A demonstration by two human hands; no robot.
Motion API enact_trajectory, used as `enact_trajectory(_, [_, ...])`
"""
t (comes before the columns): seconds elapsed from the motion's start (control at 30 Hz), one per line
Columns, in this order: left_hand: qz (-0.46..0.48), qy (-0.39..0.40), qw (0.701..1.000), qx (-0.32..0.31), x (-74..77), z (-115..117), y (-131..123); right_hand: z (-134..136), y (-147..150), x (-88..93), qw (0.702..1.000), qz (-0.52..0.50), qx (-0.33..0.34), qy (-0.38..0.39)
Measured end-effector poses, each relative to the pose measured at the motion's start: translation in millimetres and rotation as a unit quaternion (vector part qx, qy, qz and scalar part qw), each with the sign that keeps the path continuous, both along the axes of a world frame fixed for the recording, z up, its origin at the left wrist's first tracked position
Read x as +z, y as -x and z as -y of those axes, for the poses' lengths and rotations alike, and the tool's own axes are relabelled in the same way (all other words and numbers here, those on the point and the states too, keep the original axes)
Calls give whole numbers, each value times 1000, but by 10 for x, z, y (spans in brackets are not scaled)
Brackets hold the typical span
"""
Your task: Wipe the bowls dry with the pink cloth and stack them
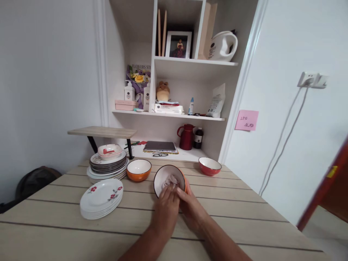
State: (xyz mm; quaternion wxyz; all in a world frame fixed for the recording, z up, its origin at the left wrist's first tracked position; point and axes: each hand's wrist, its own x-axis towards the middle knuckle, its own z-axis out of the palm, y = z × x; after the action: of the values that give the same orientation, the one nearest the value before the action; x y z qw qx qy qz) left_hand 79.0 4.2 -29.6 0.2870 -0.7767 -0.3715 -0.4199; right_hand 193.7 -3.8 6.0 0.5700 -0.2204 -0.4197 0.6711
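A bowl (162,178) with a white inside, a dark rim and an orange outside is tilted toward me over the middle of the table. My right hand (190,206) grips its right side, thumb near the rim and fingers behind the wall. Inside the bowl, my left hand (168,203) presses a crumpled pale tissue or thin cloth (172,180) against the surface; its fingers are bent together over it. Left of these hands stands an orange bowl (139,171), upright. A red bowl (210,166) sits farther right, near the table's back edge.
White plates with red flowers (101,197) are stacked at the left front. Behind them, another plate stack (108,165) carries a small square dish (110,151). A raised wooden stand (102,132) overhangs the back left. Beyond the table, a shelf holds a laptop (160,145) and a red jug (186,137).
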Motion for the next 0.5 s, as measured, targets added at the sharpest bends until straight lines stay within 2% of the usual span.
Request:
enact_trajectory(0.13, [-31,12,999,-23,-13,-9,-58,-16,9,13,997,42,-63,22])
enact_trajectory(0.3, [-139,-16,988,-59,83,-31,23,-24,-307,264,992,81,-98,-11])
enact_trajectory(0.4, [-166,-40,983,-64,127,-45,71,-9,-562,385,988,131,-78,4])
enact_trajectory(0.5, [-155,-78,983,-53,125,-53,73,14,-695,423,984,173,-37,35])
